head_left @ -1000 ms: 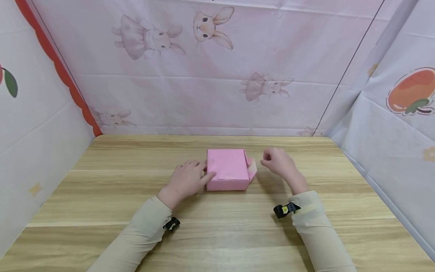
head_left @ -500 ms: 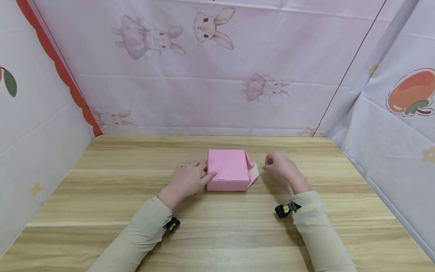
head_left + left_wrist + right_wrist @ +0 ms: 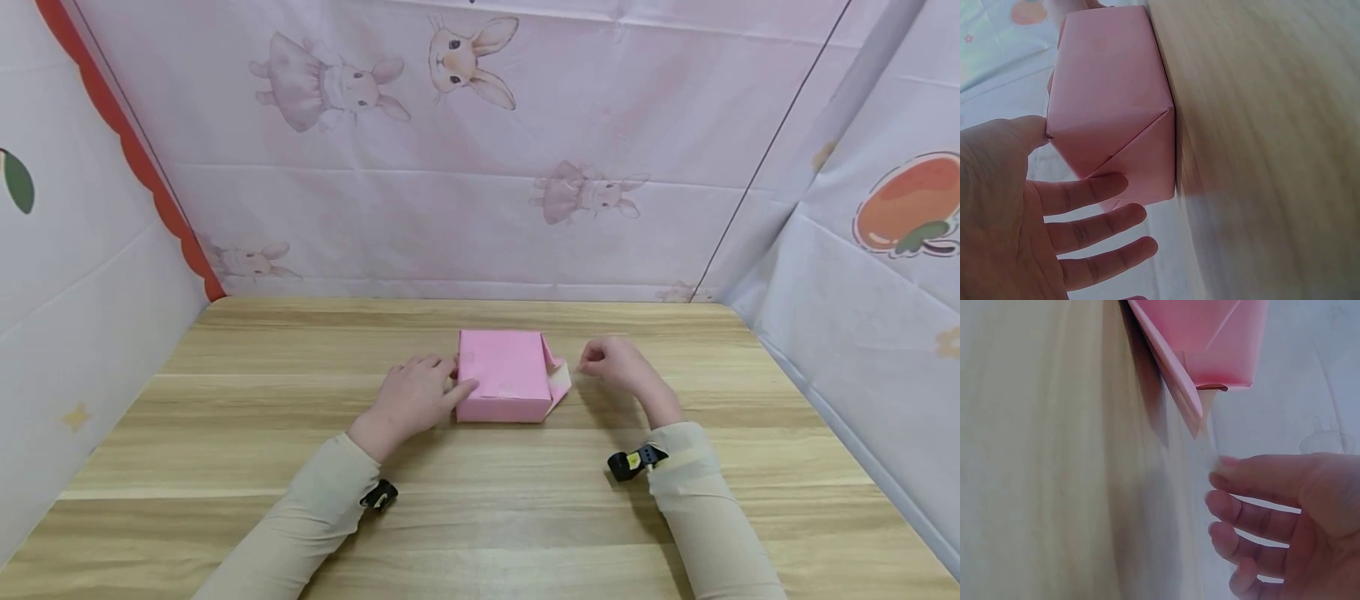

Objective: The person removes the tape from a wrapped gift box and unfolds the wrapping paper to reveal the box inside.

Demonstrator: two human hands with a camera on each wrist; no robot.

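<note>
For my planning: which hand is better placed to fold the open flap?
Probably the right hand: it is beside the flap, apparently pinching a clear strip; the left hand touches the opposite end of the box.

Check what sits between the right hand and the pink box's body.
Between the right hand and pink box body, the head view shows a projecting flap; the right wrist view adds a translucent strip, apparently pinched tape.

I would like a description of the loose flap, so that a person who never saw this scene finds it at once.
On the wooden table, a pink box sits between the left hand and the right hand. The flap sticks out from the box's end nearest the right hand; its pale inner side sets it apart from the pink faces beside it.
</note>
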